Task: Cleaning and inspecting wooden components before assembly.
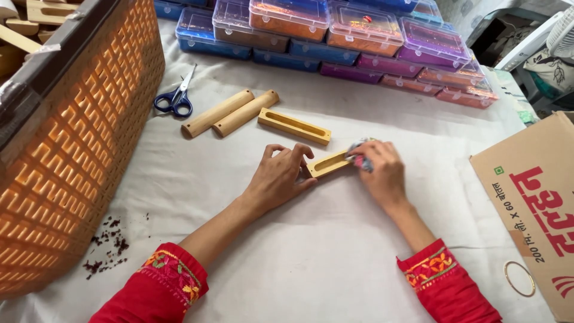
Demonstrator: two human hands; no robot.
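At the centre of the cloth-covered worktop point(335, 251), two hands work on one slotted wooden piece point(327, 164). The left hand point(280, 176) rests flat-fingered on its left end, fingertips curled over the edge, steadying rather than clasping it. The right hand point(381, 170) is closed around one small bunched cloth point(359, 149), pressed to the right end of the piece. Both sleeves are red with embroidered cuffs.

Count of wooden parts just beyond the hands: one more slotted piece point(294, 126), lying apart, and two rounded plain pieces point(230, 113) lying side by side and touching. Total on the cloth: four.

One pair of blue-handled scissors point(176, 96) lies to the far left of these. One orange lattice basket point(72, 143) stands at the left edge, holding further wooden parts, number not readable. Dark crumbs point(107, 245) lie scattered near its base.

Along the far edge sit stacked clear-lidded plastic boxes point(335, 36) with orange, blue and purple contents; exact count cannot be told. One cardboard carton point(532, 203) lies at the right, with one thin ring point(519, 279) on it.
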